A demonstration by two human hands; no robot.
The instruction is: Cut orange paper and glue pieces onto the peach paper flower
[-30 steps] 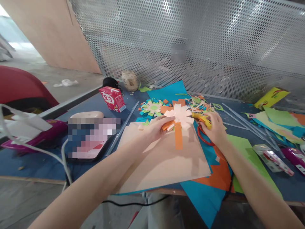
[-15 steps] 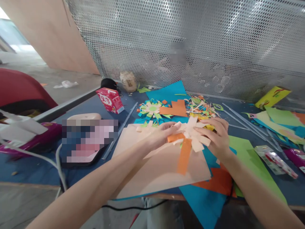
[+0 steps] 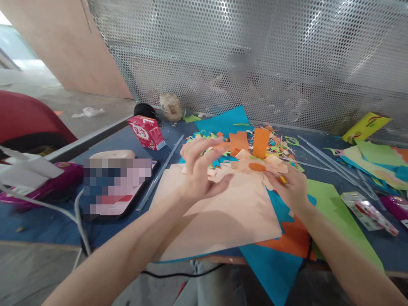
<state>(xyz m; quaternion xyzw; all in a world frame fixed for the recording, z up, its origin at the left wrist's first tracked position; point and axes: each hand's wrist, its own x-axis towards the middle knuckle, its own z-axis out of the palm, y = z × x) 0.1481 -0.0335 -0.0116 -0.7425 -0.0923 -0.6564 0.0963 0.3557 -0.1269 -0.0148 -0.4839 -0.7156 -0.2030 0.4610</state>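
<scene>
A paper flower [image 3: 256,167] with pale peach petals and an orange round centre is held up over the peach sheets [image 3: 229,221]. My right hand [image 3: 289,185] grips its right edge, fingers partly hidden beneath the petals. An orange paper strip [image 3: 261,143] stands up at the flower's far side. To the left, my left hand [image 3: 200,170] hovers above the sheets with fingers and thumb apart and nothing between them. Behind it, another layered paper flower is mostly covered. A small yellow object [image 3: 282,179] shows by my right fingers; its kind is unclear.
Colourful paper scraps [image 3: 280,146] and a blue sheet [image 3: 225,121] lie at the back, before a perforated metal panel [image 3: 197,51]. A phone [image 3: 123,191] and red box [image 3: 147,131] stand left. Glue sticks [image 3: 334,165] and a green sheet [image 3: 338,216] lie right.
My left hand has let go of the flower and moved left, fingers spreading. The flower has turned: its orange centre now shows, and the orange strip points away instead of toward me.
</scene>
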